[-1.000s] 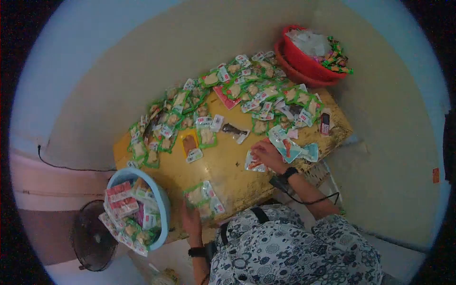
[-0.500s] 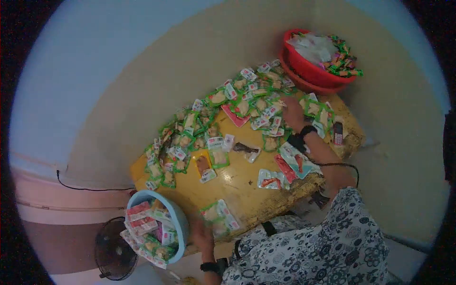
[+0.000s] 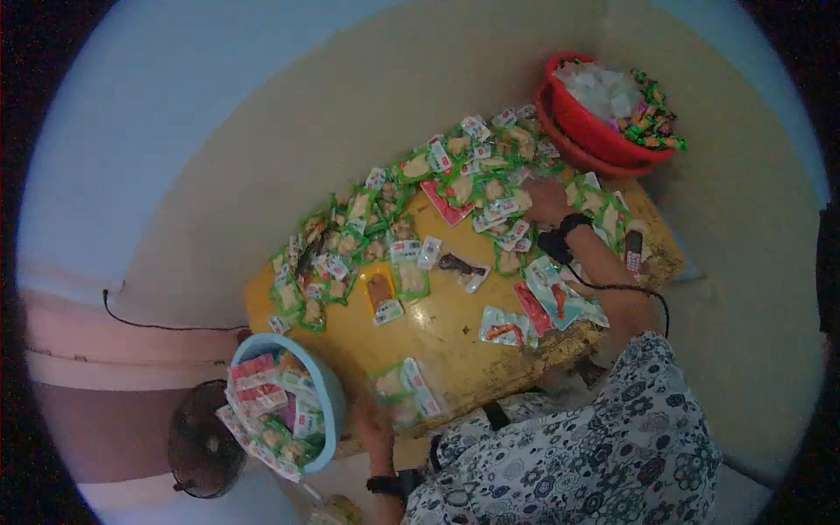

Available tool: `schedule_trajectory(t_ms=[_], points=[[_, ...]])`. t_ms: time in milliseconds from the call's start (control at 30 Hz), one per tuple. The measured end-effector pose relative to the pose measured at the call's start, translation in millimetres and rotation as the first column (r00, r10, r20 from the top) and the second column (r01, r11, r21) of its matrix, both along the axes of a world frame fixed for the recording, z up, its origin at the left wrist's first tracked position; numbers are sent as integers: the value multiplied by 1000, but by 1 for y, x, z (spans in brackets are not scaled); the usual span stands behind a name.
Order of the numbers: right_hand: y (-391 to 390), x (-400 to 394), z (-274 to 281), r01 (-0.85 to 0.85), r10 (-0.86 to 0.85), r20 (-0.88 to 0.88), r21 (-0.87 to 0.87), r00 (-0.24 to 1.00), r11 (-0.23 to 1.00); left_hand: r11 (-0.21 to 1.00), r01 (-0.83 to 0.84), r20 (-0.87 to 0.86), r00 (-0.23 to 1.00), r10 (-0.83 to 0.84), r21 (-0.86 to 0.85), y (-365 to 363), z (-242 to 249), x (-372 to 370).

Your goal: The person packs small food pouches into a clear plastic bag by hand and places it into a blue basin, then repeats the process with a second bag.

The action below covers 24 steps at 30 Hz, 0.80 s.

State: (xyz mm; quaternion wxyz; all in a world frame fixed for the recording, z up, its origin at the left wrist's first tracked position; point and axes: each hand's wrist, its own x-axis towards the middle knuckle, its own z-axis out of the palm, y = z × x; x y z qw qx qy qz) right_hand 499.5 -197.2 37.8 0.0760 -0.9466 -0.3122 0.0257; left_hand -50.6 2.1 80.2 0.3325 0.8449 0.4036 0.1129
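A yellow table (image 3: pixel 446 346) bears a heap of green-edged food pouches (image 3: pixel 416 166), the right hand (image 3: pixel 547 203) at it. Near the table edge, two separate pouches (image 3: pixel 394 385) lie sideways by the left hand (image 3: pixel 374 424), white labels rightward, print illegible. I cannot tell either hand's grip.

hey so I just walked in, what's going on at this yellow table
A person's right hand is at the heap of green-edged food packets on the yellow table; whether it grips one is unclear. Their left hand, blurred, is beside separate packets at the near edge. A packet-filled light-blue basin sits at the left, a red basin at the far right corner.
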Motion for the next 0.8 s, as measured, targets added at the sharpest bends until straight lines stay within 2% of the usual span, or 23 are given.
schedule_trajectory(t_ms=[67, 167, 233, 300, 367, 400, 500, 600, 700, 767, 800], points=[[-6, -12, 8, -90, 92, -72, 30, 993, 995, 994, -24, 132, 991, 38, -104, 0, 16, 17], [-16, -53, 16, -5, 110, -274, 354, 955, 935, 989, -36, 185, 981, 63, -146, 13, -1, 14], [-23, -88, 25, -63, 252, -313, 508, 916, 859, 977, 6, 197, 980, 37, -215, 16, 16, 31], [-21, -127, 26, -78, 343, -347, 595, 873, 800, 811, 73, 250, 964, 93, -581, 16, 33, 51], [-18, -169, 23, -59, 371, -391, 618, 842, 784, 629, 113, 267, 951, 156, -769, 11, 41, 67], [-14, -192, 29, -15, 392, -471, 625, 790, 781, 564, 161, 297, 942, 158, -810, 8, 41, 73], [6, -254, 51, 49, 460, -597, 643, 657, 764, 411, 233, 326, 930, 171, -881, 1, 31, 89], [20, -295, 44, -18, 510, -538, 675, 671, 738, 381, 278, 345, 931, 119, -882, -11, 14, 90], [36, -328, 29, -31, 487, -455, 706, 746, 707, 399, 201, 297, 935, 196, -895, -17, -8, 81], [47, -346, 35, -10, 488, -411, 757, 770, 653, 352, 199, 330, 870, 366, -915, -11, -19, 70], [49, -352, 38, 71, 481, -485, 754, 730, 653, 327, 203, 340, 827, 448, -923, -7, -21, 64]])
